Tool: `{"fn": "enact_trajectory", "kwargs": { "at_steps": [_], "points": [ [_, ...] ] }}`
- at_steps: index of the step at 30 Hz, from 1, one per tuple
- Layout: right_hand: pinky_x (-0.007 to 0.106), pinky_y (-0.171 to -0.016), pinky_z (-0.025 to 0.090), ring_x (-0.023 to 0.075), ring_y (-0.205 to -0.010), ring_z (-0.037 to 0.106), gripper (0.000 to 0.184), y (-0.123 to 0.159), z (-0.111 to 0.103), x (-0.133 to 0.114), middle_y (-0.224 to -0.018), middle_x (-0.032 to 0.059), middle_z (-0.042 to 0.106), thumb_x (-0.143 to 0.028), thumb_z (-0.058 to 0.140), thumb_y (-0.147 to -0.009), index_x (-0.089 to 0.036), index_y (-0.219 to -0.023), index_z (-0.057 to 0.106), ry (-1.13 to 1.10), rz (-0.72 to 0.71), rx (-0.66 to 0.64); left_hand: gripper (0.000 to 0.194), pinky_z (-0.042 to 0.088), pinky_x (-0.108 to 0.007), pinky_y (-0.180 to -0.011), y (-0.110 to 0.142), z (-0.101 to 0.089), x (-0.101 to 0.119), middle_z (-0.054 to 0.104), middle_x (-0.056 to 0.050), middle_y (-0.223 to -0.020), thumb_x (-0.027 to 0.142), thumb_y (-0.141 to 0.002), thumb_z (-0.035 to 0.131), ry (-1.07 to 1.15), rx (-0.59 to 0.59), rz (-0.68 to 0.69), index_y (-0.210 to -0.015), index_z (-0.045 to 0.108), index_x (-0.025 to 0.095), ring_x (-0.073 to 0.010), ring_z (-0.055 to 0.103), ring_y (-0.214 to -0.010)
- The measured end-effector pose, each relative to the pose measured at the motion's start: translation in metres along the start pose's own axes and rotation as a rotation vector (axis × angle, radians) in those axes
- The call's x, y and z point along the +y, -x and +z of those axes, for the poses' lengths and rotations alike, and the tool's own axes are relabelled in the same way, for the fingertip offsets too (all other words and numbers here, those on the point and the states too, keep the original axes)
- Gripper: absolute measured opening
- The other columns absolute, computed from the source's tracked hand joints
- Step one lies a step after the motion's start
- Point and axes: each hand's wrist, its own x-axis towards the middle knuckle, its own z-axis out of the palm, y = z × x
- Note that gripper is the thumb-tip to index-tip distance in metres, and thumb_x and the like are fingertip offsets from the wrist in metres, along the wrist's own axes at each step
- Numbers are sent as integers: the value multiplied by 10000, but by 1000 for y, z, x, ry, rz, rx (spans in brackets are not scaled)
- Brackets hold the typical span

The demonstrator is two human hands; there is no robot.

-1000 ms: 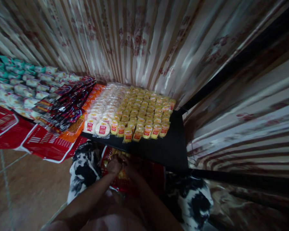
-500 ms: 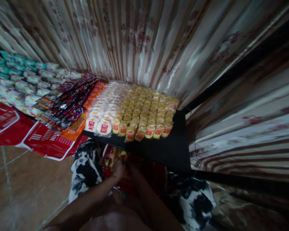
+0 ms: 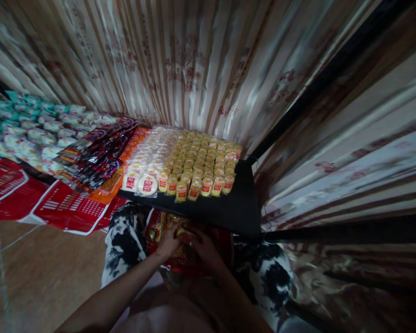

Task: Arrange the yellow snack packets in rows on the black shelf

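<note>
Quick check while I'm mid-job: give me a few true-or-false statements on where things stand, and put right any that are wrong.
1. The left hand and right hand are both down at the red bag. True.
2. On the black table, the yellow packets stand left of the round white packets in the picture. False: they stand to the right.
3. A striped curtain hangs behind the table. True.
4. The dark packets lie at the table's right end. False: they lie left of the round white packets.
5. The trousers are plain red. False: they are patterned in black and white.
</note>
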Motion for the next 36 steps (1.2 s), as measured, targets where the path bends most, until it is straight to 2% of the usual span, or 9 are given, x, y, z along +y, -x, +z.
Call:
{"fn": "enact_trajectory", "kwargs": {
  "at_steps": [2,5,10,16,22,27,31,34,36],
  "points": [
    [406,-952,404,250,-1042,583,466,10,-10,-10,-1116,97,642,-401,554,-718,-167,-1118,601,88,-59,46,343,475,-308,-774,5,2,2,661,-42,-904,224,-736,531,94,-54,-15,-1074,569,173,-190,610,-846],
    [399,-951,413,242,-1060,576,486,23,-20,-20,-1131,88,634,-380,576,-720,-191,-1167,560,124,-98,133,298,433,-234,-544,14,4,10,601,1,-712,331,-729,561,273,-75,-60,-971,533,158,-125,547,-580],
    [365,-908,469,232,-1052,585,515,38,-28,-27,-1161,98,612,-382,630,-684,-184,-1150,542,-73,-121,259,398,375,-186,-488,29,8,43,561,28,-698,467,-656,650,483,-88,-46,-870,477,179,-85,497,-541],
    [362,-799,523,228,-892,646,421,41,-37,-37,-975,82,678,-408,663,-647,-183,-986,555,-346,-139,398,436,383,-186,-487,33,23,80,544,36,-635,515,-616,674,543,-59,-10,-803,483,171,-89,503,-536],
    [344,-753,523,218,-827,647,374,41,-48,-40,-901,53,681,-412,621,-694,-188,-986,560,-357,-175,480,352,410,-193,-504,21,55,93,569,25,-631,451,-646,658,535,-13,50,-786,492,174,-100,532,-551],
    [348,-758,514,229,-857,639,515,27,-67,-42,-941,85,683,-459,575,-709,-149,-1120,562,-273,-210,641,118,458,-211,-582,14,70,108,623,-6,-758,242,-747,532,322,-27,140,-844,537,176,-110,578,-629],
    [338,-741,507,216,-834,630,531,12,-90,-50,-988,98,662,-471,513,-748,-154,-1173,554,-104,-233,693,268,477,-282,-795,8,73,123,627,-56,-953,77,-698,487,99,80,269,-933,574,173,-152,598,-853],
    [349,-751,487,209,-793,601,515,0,-106,-58,-955,107,636,-462,441,-785,-144,-1173,557,109,-293,785,312,431,-338,-922,2,75,135,591,-103,-1079,85,-727,459,53,143,380,-1010,571,152,-185,557,-1010],
    [375,-793,462,226,-819,579,527,-11,-114,-64,-947,127,619,-458,398,-794,-113,-1158,563,233,-335,880,329,426,-343,-939,-3,79,143,577,-98,-1132,107,-749,450,75,111,391,-1054,560,163,-176,572,-981]
  ]
}}
